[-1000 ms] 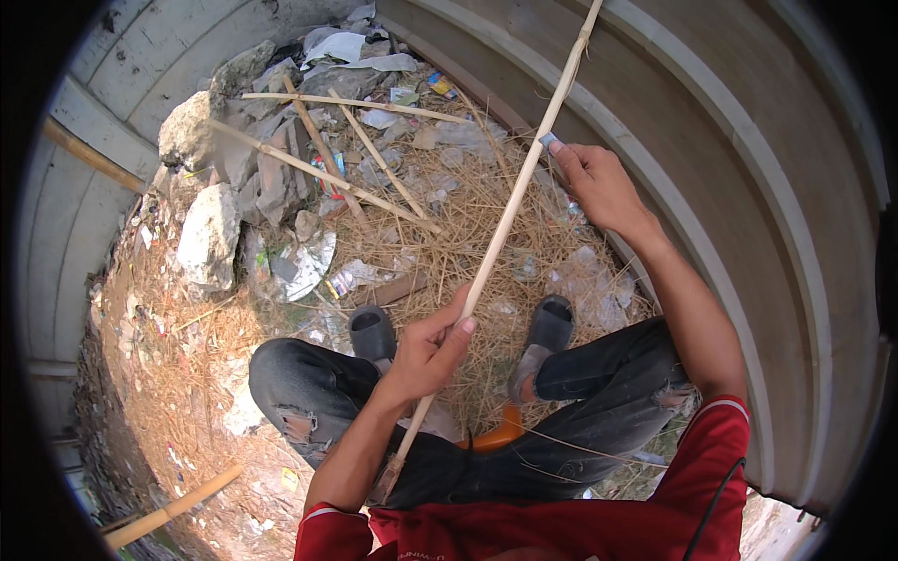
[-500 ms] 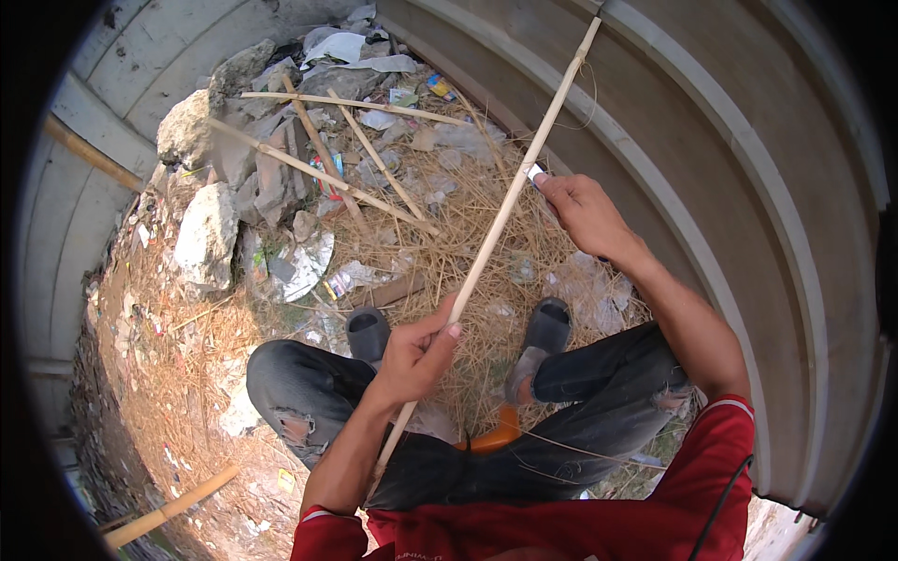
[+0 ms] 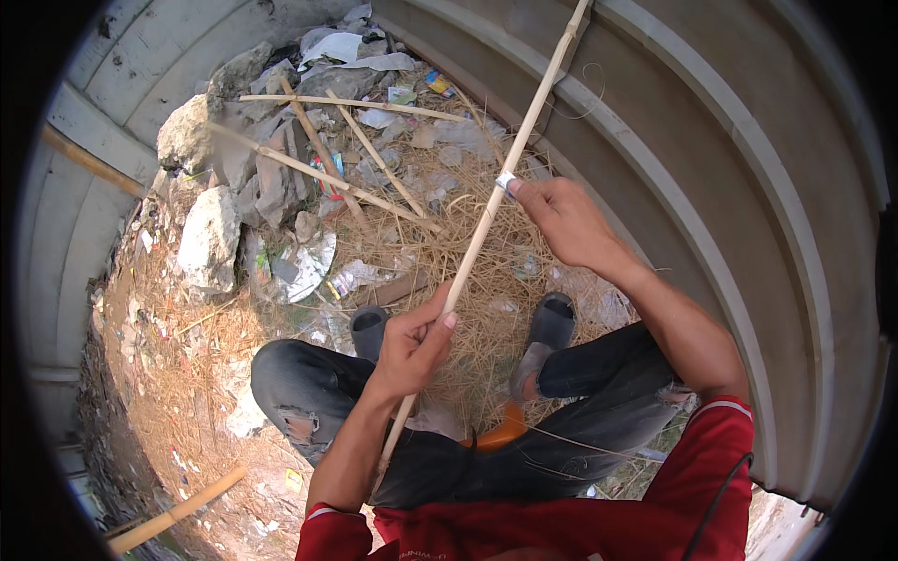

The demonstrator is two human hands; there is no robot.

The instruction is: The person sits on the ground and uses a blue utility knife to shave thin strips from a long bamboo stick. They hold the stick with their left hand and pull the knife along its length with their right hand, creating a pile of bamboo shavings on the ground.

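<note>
Currently the long pale bamboo strip (image 3: pixel 486 224) runs diagonally through mid-frame, left hand (image 3: pixel 412 341) fisted around its lower part, right hand (image 3: pixel 561 220) pinching it higher up. Other pale bamboo sticks (image 3: pixel 327 173) lie loose on the rubble at upper left, seemingly untouched, so most work looks undone.

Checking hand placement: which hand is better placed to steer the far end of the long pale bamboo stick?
Right hand: its grip sits higher on the long pale bamboo stick, nearer the far end. Left hand grips lower, above the knees.

Two hands (image 3: pixel 412 346) — one long stick (image 3: pixel 486 220); two sandals (image 3: pixel 547 332).
</note>
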